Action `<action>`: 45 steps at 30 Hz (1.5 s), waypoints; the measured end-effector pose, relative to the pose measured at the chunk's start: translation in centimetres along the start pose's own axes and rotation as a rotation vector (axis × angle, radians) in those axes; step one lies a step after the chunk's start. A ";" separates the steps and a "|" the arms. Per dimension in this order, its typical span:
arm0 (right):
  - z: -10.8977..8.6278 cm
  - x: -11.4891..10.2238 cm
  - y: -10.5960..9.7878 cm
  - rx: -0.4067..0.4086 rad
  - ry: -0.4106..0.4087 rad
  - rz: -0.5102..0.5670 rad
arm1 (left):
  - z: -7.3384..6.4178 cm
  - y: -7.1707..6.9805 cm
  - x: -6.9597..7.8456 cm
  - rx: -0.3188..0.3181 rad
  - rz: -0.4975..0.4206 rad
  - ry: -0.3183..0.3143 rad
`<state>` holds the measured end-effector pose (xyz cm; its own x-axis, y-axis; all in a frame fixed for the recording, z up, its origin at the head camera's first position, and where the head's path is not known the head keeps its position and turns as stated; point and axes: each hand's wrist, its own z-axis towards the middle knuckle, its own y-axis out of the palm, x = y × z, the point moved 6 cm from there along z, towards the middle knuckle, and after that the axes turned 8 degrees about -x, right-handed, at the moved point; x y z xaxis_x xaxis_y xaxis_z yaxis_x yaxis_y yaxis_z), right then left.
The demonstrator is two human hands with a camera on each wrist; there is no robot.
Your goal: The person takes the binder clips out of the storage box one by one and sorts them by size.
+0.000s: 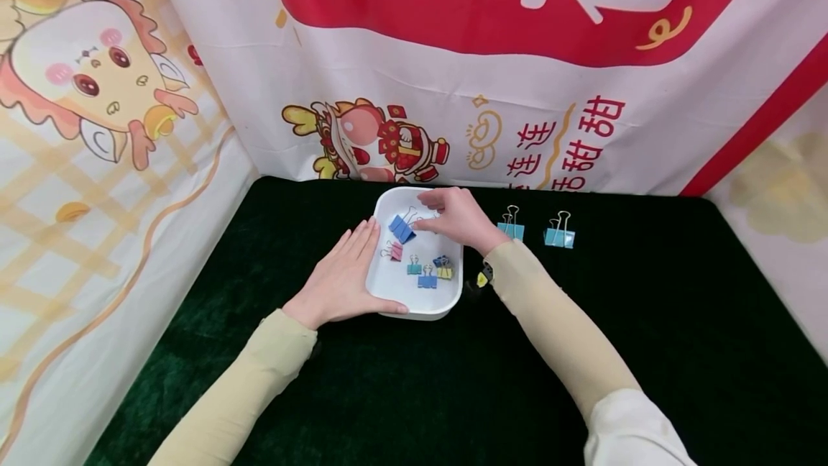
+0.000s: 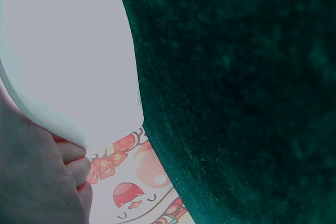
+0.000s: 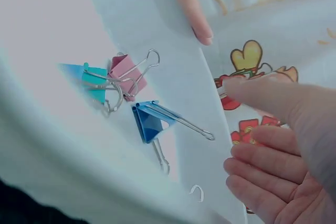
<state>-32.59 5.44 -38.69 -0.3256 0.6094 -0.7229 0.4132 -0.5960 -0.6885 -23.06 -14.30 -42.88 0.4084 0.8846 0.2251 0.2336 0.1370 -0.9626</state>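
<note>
A white tray (image 1: 446,299) holds several binder clips. The larger blue binder clip (image 1: 402,229) lies toward its far end, with a pink binder clip (image 1: 395,252) just nearer. Teal (image 1: 414,268), blue (image 1: 427,282) and yellow (image 1: 445,273) binder clips lie in the near half. My left hand (image 1: 346,272) rests against the tray's left side, fingers straight, thumb along the near rim. Above the far right part of the tray is my right hand (image 1: 456,218), its fingertips beside the larger blue clip. The right wrist view shows nothing between that hand's loosely bent fingers (image 3: 262,179).
Two light blue binder clips (image 1: 511,230) (image 1: 559,237) stand right of the tray on the dark green cloth (image 1: 420,394). A printed white and red curtain (image 1: 414,70) hangs behind the table, another printed cloth (image 1: 116,236) along the left.
</note>
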 end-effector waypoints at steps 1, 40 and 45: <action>0.3 0.0 0.1 -0.007 0.009 -0.002 | 0.0 0.0 0.0 0.001 -0.002 -0.001; 3.5 0.6 2.7 -0.124 0.149 -0.078 | -0.2 -0.2 0.1 0.014 -0.011 0.035; 3.4 0.5 3.1 -0.147 0.149 -0.147 | -0.2 -0.1 0.0 0.013 0.000 0.034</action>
<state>-34.35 2.18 -41.39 -0.2666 0.7606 -0.5919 0.4935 -0.4197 -0.7617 -22.96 -14.40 -42.71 0.4385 0.8689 0.2298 0.2221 0.1430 -0.9645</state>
